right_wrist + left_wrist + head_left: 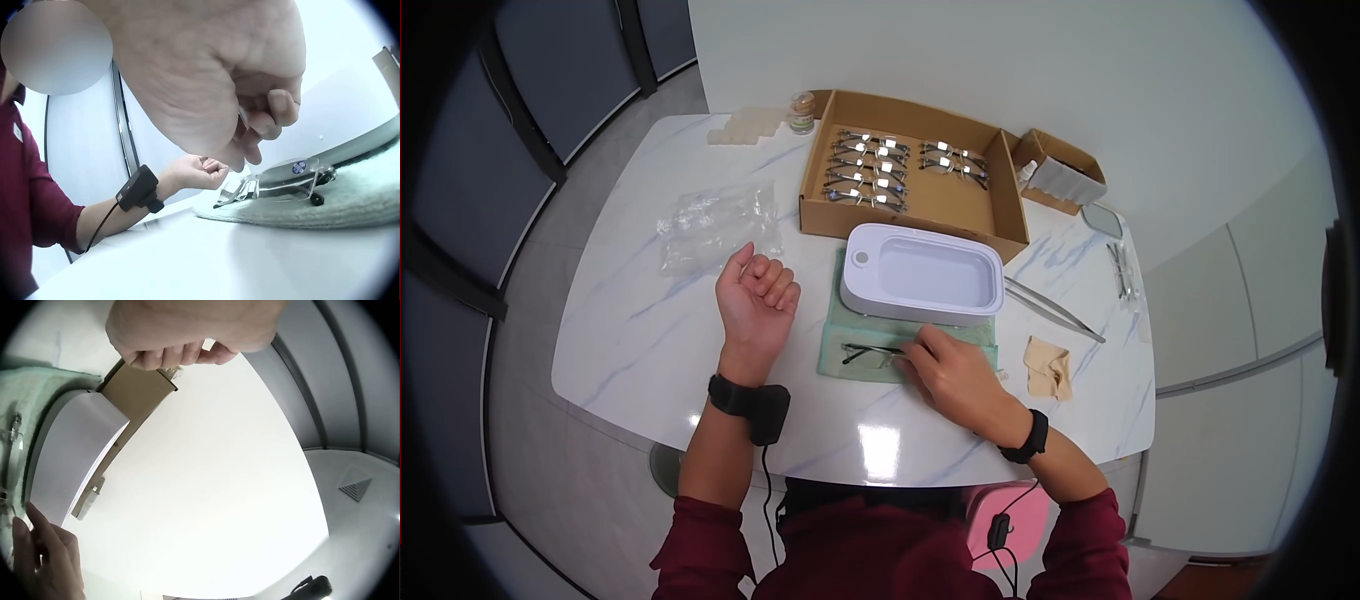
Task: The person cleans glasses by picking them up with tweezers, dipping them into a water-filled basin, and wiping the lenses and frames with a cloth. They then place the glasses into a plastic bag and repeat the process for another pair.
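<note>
Glasses [870,348] at the right hand [953,372], grip unclear, bear an illegible blue sticker [299,167]; the left hand [758,302] curls loosely.

The counter [640,350] is white, with blue-grey veins like marble. The towel [837,335] is mint green; the ultrasonic cleaner [910,308] is pale lilac. The eyeglasses [878,348] have dark temples, and their round sticker [299,167] is blue-violet. The cardboard box [955,205] is brown, the cloth [1048,370] beige.

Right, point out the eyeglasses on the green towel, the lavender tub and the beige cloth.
Eyeglasses [880,348]: head view, on a dark temple.
Lavender tub [910,308]: head view, on the front wall.
Beige cloth [1048,370]: head view, on its creased middle.
</note>
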The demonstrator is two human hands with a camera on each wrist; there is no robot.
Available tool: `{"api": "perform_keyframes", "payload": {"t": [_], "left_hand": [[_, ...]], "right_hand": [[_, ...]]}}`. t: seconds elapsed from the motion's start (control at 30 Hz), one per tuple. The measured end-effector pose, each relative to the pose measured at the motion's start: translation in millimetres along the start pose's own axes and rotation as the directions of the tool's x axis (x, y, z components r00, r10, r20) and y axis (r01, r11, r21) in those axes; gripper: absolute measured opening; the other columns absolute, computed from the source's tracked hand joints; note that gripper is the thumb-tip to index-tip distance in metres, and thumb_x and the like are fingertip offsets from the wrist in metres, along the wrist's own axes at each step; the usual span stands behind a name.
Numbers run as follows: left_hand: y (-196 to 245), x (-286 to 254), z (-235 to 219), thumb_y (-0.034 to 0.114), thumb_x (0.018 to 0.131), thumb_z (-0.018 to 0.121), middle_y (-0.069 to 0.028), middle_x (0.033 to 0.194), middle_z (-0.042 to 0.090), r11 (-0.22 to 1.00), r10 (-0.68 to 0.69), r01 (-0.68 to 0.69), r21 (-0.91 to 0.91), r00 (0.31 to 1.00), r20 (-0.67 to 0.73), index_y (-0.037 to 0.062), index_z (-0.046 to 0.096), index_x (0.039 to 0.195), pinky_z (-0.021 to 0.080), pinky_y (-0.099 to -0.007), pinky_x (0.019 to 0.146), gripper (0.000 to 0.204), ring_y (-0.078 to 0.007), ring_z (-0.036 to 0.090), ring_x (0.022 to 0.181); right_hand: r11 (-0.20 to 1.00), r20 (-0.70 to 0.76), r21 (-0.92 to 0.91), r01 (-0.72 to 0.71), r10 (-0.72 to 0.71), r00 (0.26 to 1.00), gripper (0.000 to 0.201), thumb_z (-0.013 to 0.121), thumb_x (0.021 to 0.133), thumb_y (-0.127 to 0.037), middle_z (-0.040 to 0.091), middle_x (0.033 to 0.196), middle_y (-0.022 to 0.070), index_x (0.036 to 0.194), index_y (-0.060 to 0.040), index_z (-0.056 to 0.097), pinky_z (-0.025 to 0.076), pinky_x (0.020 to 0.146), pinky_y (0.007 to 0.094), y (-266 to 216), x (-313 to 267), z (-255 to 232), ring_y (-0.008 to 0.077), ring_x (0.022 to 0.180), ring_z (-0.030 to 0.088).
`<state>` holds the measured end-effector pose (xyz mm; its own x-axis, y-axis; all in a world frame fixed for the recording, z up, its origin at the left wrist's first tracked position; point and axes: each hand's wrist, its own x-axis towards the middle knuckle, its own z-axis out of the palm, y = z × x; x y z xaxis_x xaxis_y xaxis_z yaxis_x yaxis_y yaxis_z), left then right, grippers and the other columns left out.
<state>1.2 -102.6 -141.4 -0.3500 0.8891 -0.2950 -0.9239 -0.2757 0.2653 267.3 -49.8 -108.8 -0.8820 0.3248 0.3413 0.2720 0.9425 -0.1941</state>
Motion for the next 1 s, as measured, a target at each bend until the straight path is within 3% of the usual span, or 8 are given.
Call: {"api": "perform_keyframes", "payload": {"t": [0.13, 0.33, 0.4, 0.47, 0.67, 0.73, 0.9, 1.0], "left_hand": [[1, -1, 0, 0.028, 0.098, 0.051, 0.0030, 0.056, 0.027, 1.000, 0.002, -0.002, 0.006, 1.000, 0.008, 0.0138, 0.038, 0.064, 0.026, -0.0281, 0.049, 0.039, -0.0113, 0.028, 0.050], [-2, -5, 6, 0.026, 0.098, 0.052, 0.0030, 0.058, 0.026, 1.000, 0.014, -0.014, -0.004, 1.000, -0.006, 0.0127, 0.037, 0.066, 0.026, -0.0275, 0.049, 0.038, -0.0113, 0.027, 0.051], [-3, -5, 7, 0.026, 0.098, 0.052, 0.0029, 0.058, 0.026, 1.000, 0.011, -0.011, 0.003, 1.000, -0.025, 0.0127, 0.038, 0.066, 0.026, -0.0275, 0.049, 0.038, -0.0114, 0.027, 0.051], [-3, -5, 5, 0.026, 0.098, 0.053, 0.0029, 0.058, 0.026, 1.000, -0.003, 0.003, 0.012, 0.999, -0.035, 0.0126, 0.038, 0.066, 0.026, -0.0275, 0.049, 0.038, -0.0114, 0.027, 0.051], [-6, -3, 4, 0.025, 0.098, 0.055, 0.0021, 0.058, 0.026, 0.999, -0.021, 0.022, -0.025, 1.000, 0.017, 0.0120, 0.037, 0.067, 0.025, -0.0276, 0.048, 0.038, -0.0117, 0.025, 0.051], [-5, -4, 5, 0.024, 0.098, 0.055, 0.0020, 0.059, 0.026, 0.999, 0.018, -0.019, -0.036, 1.000, -0.013, 0.0115, 0.037, 0.067, 0.024, -0.0276, 0.048, 0.038, -0.0115, 0.025, 0.051], [-6, -9, 16, 0.026, 0.099, 0.052, 0.0019, 0.058, 0.028, 0.996, 0.080, -0.080, 0.048, 0.997, -0.006, 0.0119, 0.038, 0.067, 0.025, -0.0284, 0.048, 0.038, -0.0113, 0.025, 0.050], [-8, -14, 25, 0.025, 0.101, 0.048, 0.0015, 0.060, 0.029, 0.968, 0.161, -0.184, 0.171, 0.977, 0.143, 0.0110, 0.038, 0.069, 0.026, -0.0277, 0.048, 0.037, -0.0106, 0.027, 0.051]], "right_hand": [[0.997, -0.043, -0.017, -0.076, 0.075, 0.996, 0.015, 0.069, 0.086, -0.011, 0.055, 0.086, 0.0134, 0.093, 0.0005, 0.062, 0.050, 0.059, 0.0402, 5, -25, -24, 0.0300, 0.071, 0.061], [0.799, -0.275, -0.220, -0.560, 0.500, 0.822, 0.015, 0.071, 0.084, -0.008, 0.057, 0.082, 0.0137, 0.093, -0.0002, 0.062, 0.049, 0.060, 0.0416, 44, -92, -57, 0.0332, 0.071, 0.061], [0.740, -0.266, -0.285, -0.609, 0.549, 0.792, 0.016, 0.071, 0.083, -0.008, 0.058, 0.083, 0.0149, 0.093, -0.0004, 0.061, 0.050, 0.062, 0.0428, 59, -123, -61, 0.0344, 0.075, 0.061], [0.645, -0.109, -0.443, -0.623, 0.651, 0.751, 0.014, 0.069, 0.084, -0.011, 0.059, 0.085, 0.0166, 0.091, -0.0011, 0.062, 0.050, 0.063, 0.0441, 69, -151, -61, 0.0349, 0.078, 0.061], [0.624, -0.249, -0.262, -0.736, 0.693, 0.676, 0.014, 0.065, 0.088, -0.012, 0.062, 0.079, 0.0185, 0.084, 0.0017, 0.063, 0.049, 0.061, 0.0444, 80, -180, -57, 0.0363, 0.069, 0.062], [0.666, -0.321, -0.075, -0.742, 0.688, 0.651, 0.011, 0.066, 0.087, -0.009, 0.062, 0.077, 0.0178, 0.086, 0.0013, 0.066, 0.050, 0.061, 0.0446, 77, -180, -64, 0.0371, 0.068, 0.061], [0.649, -0.358, 0.234, -0.724, 0.750, 0.556, 0.010, 0.070, 0.088, -0.007, 0.063, 0.074, 0.0117, 0.087, 0.0033, 0.070, 0.048, 0.057, 0.0334, 56, -171, -90, 0.0215, 0.061, 0.059], [0.653, -0.397, 0.365, -0.664, 0.754, 0.524, 0.010, 0.070, 0.088, -0.007, 0.062, 0.073, 0.0091, 0.086, 0.0031, 0.071, 0.046, 0.059, 0.0288, 45, -167, -100, 0.0158, 0.062, 0.057]]}}
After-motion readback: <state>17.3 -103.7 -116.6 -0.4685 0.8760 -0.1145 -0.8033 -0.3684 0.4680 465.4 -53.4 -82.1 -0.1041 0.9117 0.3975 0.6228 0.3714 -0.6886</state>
